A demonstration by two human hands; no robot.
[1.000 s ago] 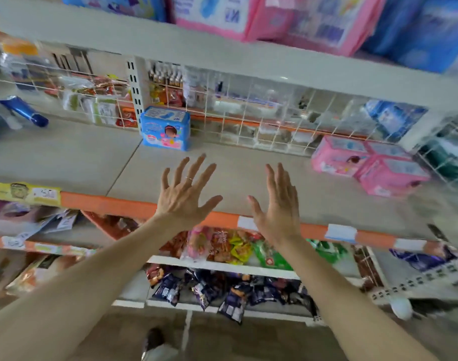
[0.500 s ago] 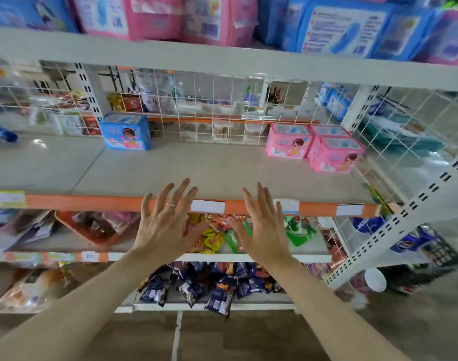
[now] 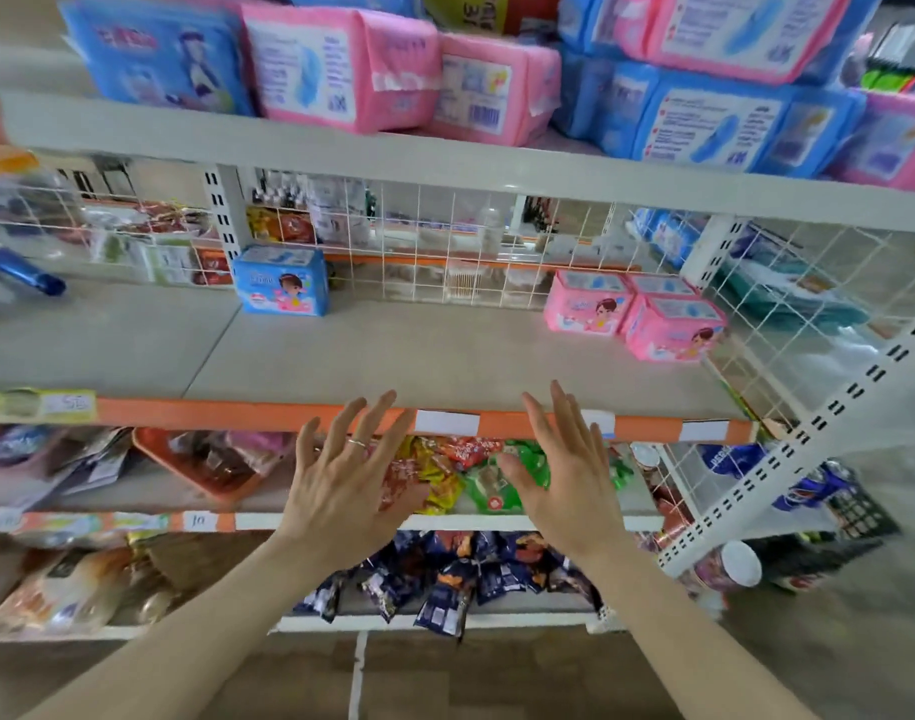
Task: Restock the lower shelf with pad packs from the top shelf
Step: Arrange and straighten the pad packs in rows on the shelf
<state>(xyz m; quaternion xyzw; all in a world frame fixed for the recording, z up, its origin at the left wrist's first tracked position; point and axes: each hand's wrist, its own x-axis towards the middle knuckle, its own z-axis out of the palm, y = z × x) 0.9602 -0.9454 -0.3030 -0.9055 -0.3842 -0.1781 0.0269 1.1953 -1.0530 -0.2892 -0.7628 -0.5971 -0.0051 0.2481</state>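
Hovering empty, fingers spread, left hand [image 3: 341,491] and right hand [image 3: 574,485] likely ready a two-handed grab. Packs [image 3: 341,70] sit at 12 o'clock.

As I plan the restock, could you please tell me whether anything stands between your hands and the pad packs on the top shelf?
Nothing visible does. The left hand and right hand hover empty below the top shelf; its pad packs sit at the open front edge.
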